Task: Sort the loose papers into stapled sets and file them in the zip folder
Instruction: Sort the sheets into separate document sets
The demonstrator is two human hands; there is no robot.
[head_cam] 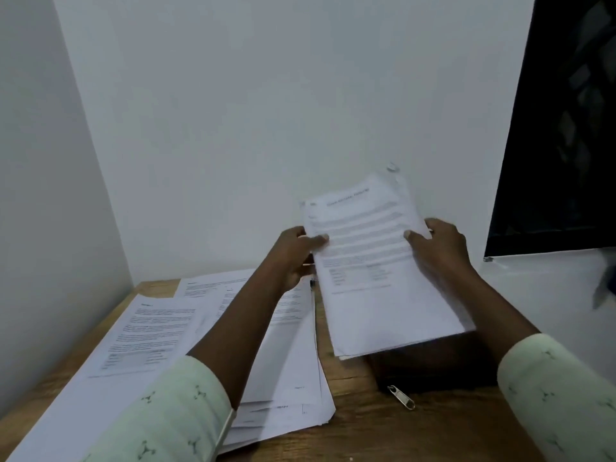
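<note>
Papers for one set [376,261] are being held up off the bench [360,425] at centre right of the frame, printed side toward the camera, tilted back toward the wall. Left hand [293,255] is pinching the left edge, thumb on the front face, fingers behind; right hand [440,251] is doing the same on the right edge. Each grip is closed on the sheaf. Several sheet edges are showing at the lower end, slightly uneven; whether a staple is in place, I cannot tell — the top corner is blurred.

Loose papers [200,335] are lying fanned over the left half of the bench, partly under the left forearm. Dark zip folder [430,368] is sitting directly beneath the held sheaf, its metal zipper pull [401,397] lying out on the wood just in front.

Judgement: gathering and squaring step is in hand; sorting is far from finished, given the pile remaining. Next move is likely calling for tapping the lower edge level, then stapling a top corner. No stapler is showing in view.
</note>
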